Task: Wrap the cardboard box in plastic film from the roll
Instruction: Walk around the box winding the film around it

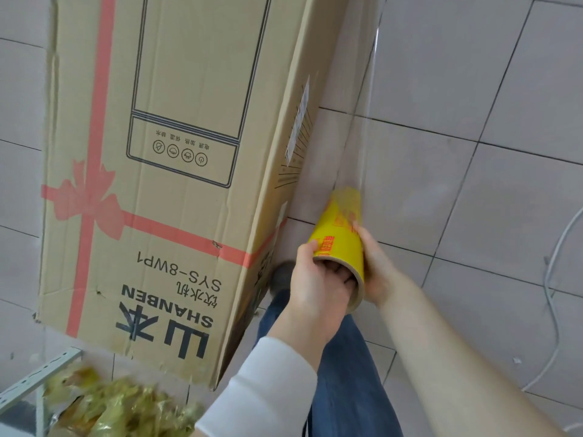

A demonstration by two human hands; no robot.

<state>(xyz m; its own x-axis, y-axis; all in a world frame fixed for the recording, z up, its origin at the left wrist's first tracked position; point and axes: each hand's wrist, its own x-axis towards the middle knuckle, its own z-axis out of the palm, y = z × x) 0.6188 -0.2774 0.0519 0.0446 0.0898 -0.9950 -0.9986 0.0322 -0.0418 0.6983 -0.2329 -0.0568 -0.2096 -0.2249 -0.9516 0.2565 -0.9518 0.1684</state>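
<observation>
The tiled floor (473, 200) takes up most of what I can see, and the tall cardboard box (176, 216) stands on it. The box is printed with a red ribbon and the name SHANBEN, and what it holds is hidden. Its near corner edge runs down toward a dark shoe (282, 274) set just beside its base.

A clear sheet of plastic film (356, 137) stretches from the box's right side down to the roll (339, 241), which is held in the air just right of that corner. The yellow-labelled roll has a hollow cardboard core. The left hand (315, 285), in a white sleeve, has its fingers (342, 272) curled inside the core with the thumb on the rim. The right hand (377, 266) grips the roll's outside from the far side.

Right of the roll the tiles lie open as far as a white cable (552, 279) near the edge of view. On the left, crumpled gold foil (120, 408) and a slotted metal bar (34, 376) crowd the box's near corner.
</observation>
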